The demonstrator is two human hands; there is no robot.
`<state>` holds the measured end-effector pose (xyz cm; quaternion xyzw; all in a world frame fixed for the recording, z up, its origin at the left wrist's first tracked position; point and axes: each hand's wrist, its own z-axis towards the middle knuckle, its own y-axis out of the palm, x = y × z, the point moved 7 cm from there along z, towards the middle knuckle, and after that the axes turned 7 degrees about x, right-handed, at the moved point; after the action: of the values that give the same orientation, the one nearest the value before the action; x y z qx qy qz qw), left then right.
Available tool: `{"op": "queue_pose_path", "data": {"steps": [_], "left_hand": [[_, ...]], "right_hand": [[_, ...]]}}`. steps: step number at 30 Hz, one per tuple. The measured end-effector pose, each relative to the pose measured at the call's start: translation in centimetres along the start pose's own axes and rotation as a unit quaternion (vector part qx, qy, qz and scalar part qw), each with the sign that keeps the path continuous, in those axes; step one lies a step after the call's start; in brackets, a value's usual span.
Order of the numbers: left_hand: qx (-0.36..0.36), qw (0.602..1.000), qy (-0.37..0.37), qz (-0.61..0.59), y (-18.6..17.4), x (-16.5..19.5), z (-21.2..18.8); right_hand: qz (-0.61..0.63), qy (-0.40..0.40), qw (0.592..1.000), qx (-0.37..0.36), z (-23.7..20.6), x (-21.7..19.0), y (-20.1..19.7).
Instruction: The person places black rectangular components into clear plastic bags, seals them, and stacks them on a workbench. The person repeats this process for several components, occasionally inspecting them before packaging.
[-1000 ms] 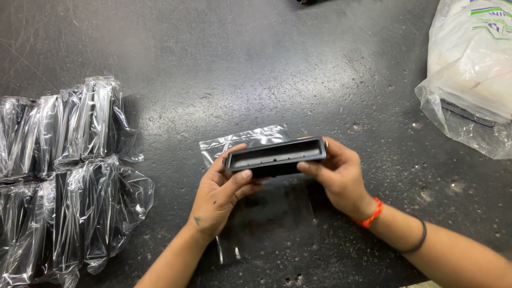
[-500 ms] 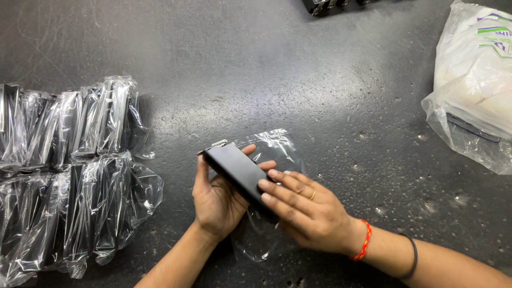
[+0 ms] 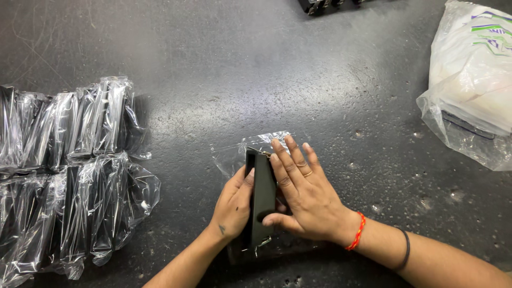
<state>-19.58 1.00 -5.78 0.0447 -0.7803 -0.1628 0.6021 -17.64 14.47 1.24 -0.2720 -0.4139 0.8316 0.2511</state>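
Note:
A long black plastic part (image 3: 262,197) stands on its edge on the dark table, pointing away from me, over a small clear plastic bag (image 3: 250,146). My left hand (image 3: 234,205) presses against its left side with the thumb on the part. My right hand (image 3: 301,194) lies flat against its right side, fingers stretched forward, thumb hooked under the near end. Both hands hold the part between them. The bag lies flat beneath the part and my hands, its far end showing past the fingertips.
Two rows of several black parts wrapped in clear bags (image 3: 69,170) lie at the left. A large white plastic sack (image 3: 472,85) sits at the right edge. More black items (image 3: 325,5) lie at the top edge. The table surface (image 3: 240,69) is dark and scuffed.
The black part has turned from lying crosswise in my hands to pointing away from me, and has come down onto the clear bag. My right hand went from gripping its end to lying flat along its side.

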Motion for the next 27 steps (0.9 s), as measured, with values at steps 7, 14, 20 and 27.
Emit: {"op": "queue_pose_path", "data": {"steps": [7, 14, 20, 27], "left_hand": [[0.052, 0.997, -0.008, -0.05, -0.9, 0.4, 0.3], [0.02, 0.99, -0.06, -0.128, -1.0, 0.8, 0.3], [0.013, 0.994, -0.039, -0.097, -1.0, 1.0, 0.7], [-0.025, 0.989, -0.117, -0.082, 0.0, 1.7, -0.1]], "right_hand": [[0.016, -0.089, 0.994, -0.058, -1.3, -3.9, 0.1], [0.04, -0.176, 0.982, -0.059, -1.6, -5.6, -0.8], [0.019, -0.126, 0.991, -0.048, -0.9, -3.4, -0.3], [0.005, -0.069, 0.997, -0.034, 0.0, -1.1, -0.4]]}}
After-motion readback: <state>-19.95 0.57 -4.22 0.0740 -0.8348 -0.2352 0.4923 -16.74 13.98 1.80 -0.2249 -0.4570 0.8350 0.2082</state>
